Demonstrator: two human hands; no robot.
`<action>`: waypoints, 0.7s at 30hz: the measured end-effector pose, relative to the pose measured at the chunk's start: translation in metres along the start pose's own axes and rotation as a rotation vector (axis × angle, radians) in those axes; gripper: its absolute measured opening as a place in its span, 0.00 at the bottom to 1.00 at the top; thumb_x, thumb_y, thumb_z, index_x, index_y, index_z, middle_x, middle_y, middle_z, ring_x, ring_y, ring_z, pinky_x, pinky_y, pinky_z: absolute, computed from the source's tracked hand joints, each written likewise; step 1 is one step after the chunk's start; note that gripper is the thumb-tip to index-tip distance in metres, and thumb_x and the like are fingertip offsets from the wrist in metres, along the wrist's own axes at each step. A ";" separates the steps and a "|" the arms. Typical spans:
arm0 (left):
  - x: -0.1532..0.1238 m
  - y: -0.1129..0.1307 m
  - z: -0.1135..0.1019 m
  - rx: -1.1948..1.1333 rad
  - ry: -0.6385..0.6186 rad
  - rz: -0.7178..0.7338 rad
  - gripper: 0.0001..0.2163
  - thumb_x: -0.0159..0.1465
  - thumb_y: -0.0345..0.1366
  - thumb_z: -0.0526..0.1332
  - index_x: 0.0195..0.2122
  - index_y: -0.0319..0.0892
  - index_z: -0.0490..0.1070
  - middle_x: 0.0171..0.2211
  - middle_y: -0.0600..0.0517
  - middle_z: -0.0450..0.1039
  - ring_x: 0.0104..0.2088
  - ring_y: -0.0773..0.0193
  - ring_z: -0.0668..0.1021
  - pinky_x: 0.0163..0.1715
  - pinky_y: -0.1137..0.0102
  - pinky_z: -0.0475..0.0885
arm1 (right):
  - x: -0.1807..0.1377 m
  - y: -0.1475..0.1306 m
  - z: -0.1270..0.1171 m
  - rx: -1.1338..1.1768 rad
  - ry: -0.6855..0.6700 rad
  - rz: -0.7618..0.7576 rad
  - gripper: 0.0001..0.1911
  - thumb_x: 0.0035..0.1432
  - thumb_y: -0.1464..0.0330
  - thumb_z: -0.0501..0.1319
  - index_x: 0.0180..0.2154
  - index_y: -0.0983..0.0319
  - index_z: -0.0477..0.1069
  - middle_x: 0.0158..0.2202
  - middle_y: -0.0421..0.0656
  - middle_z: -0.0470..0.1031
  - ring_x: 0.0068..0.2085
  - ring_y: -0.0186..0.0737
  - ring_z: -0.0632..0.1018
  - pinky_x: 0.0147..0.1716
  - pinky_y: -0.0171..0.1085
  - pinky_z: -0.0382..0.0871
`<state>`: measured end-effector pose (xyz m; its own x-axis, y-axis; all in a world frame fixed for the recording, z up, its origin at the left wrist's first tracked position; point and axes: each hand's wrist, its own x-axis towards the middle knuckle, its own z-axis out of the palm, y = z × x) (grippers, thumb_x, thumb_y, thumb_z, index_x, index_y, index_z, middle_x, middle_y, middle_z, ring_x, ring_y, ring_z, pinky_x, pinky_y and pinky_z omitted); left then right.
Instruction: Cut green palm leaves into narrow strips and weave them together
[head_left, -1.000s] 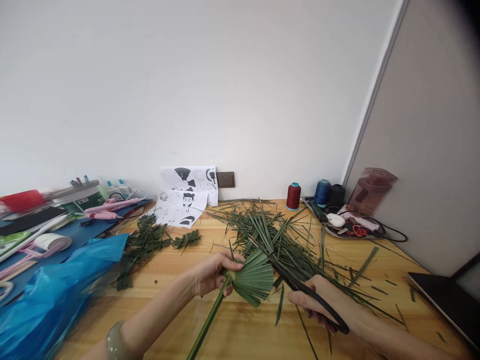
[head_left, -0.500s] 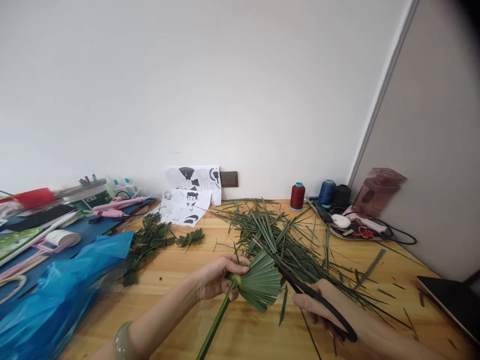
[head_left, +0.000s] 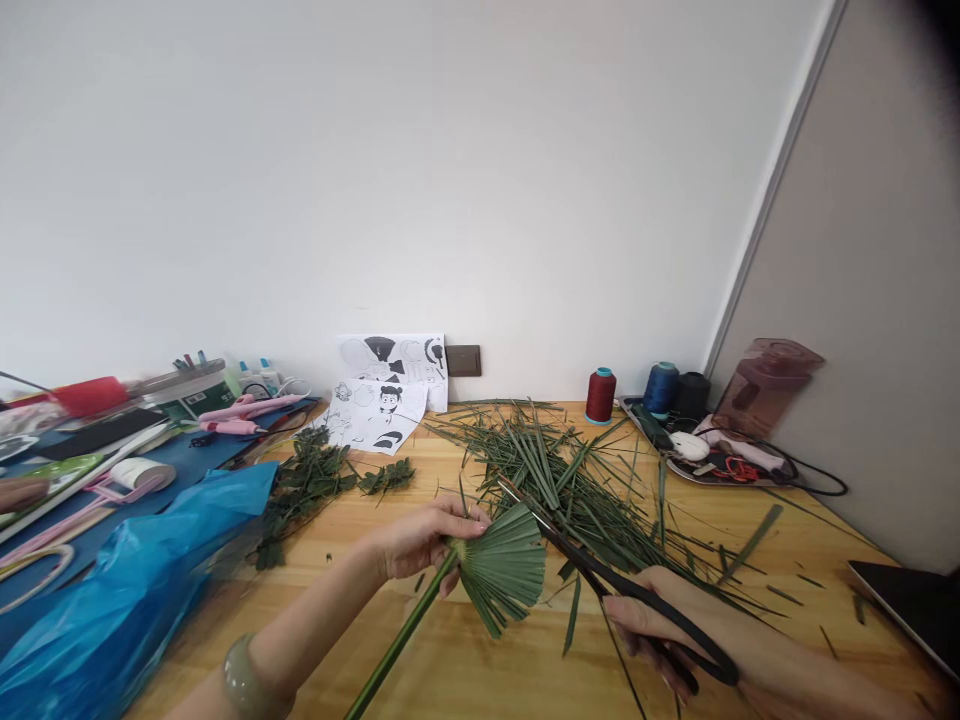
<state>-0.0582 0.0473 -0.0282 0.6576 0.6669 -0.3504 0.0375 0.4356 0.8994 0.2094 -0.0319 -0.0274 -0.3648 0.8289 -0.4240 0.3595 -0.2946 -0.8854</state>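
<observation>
My left hand [head_left: 431, 540] pinches a pleated green palm leaf [head_left: 506, 568] at its base, where the blades meet the long stalk [head_left: 401, 645]. The leaf is trimmed to a short fan shape. In my right hand [head_left: 649, 625] is a pair of scissors [head_left: 592, 568] with black handles, its blades pointing up and left along the leaf's upper right edge. Whether the blades touch the leaf I cannot tell. Behind them lies a heap of cut green leaf strips [head_left: 562, 470]. One loose strip [head_left: 572, 618] rests between the leaf and my right hand.
Leafy sprigs [head_left: 307, 485], a blue plastic bag [head_left: 142, 580] and pink glue guns [head_left: 247, 412] lie left. Printed drawings [head_left: 386, 400] lean on the wall. A red thread spool [head_left: 601, 396] and a cluttered tray [head_left: 697, 470] stand back right. Another person's hand [head_left: 21, 493] shows at the far left.
The leaf and my left hand have shifted slightly left and tilted. The scissors now sit nearer the leaf's outer edge. Another person's hand has come in at the left edge.
</observation>
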 end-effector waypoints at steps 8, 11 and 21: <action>-0.006 0.015 -0.026 0.328 0.291 0.063 0.14 0.53 0.46 0.56 0.27 0.38 0.64 0.18 0.56 0.63 0.14 0.72 0.67 0.13 0.76 0.64 | -0.005 -0.011 -0.042 0.305 0.187 0.003 0.23 0.52 0.50 0.51 0.23 0.64 0.60 0.18 0.35 0.57 0.18 0.27 0.59 0.15 0.27 0.55; 0.005 0.013 -0.037 0.494 0.404 0.013 0.17 0.53 0.50 0.53 0.30 0.39 0.63 0.22 0.52 0.68 0.20 0.66 0.73 0.16 0.73 0.66 | -0.010 -0.011 -0.054 0.217 0.114 -0.002 0.21 0.53 0.52 0.52 0.25 0.65 0.63 0.19 0.36 0.59 0.20 0.28 0.62 0.17 0.28 0.56; 0.063 0.037 -0.022 1.302 0.638 0.431 0.14 0.57 0.32 0.48 0.45 0.39 0.60 0.49 0.43 0.60 0.52 0.54 0.58 0.50 0.58 0.52 | -0.004 -0.025 -0.070 -0.027 0.309 -0.195 0.20 0.52 0.53 0.53 0.25 0.64 0.63 0.18 0.38 0.63 0.20 0.31 0.65 0.19 0.29 0.53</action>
<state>-0.0317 0.1189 -0.0226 0.3775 0.8920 0.2485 0.7782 -0.4511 0.4369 0.2620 0.0058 0.0095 -0.1540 0.9740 -0.1663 0.3327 -0.1073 -0.9369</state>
